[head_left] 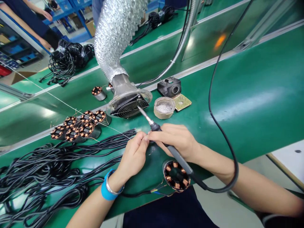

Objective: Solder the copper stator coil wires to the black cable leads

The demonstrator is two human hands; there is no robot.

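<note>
My right hand (178, 141) is closed around a soldering iron (179, 158), its metal tip pointing up and left toward the fan grille. My left hand (136, 155) is pinched, its fingertips meeting those of my right hand. A thin silvery wire (99, 122) runs down from the upper left to my left fingers; its end is hidden. Below my hands a motor stator (177, 177) with copper windings lies at the table edge, beside a black cable (140, 193) with bared coloured leads. Left of my left hand, stripped cable ends (130, 131) lie bunched.
Several stators (86, 129) stand at the left, behind heaps of black cables (40, 171). A fume hood (129, 106) hangs on a foil duct (111, 41). Right of it are a round tub (163, 108), a sponge (182, 102) and a dark holder (169, 87). Another person's arm (23, 23) shows beyond.
</note>
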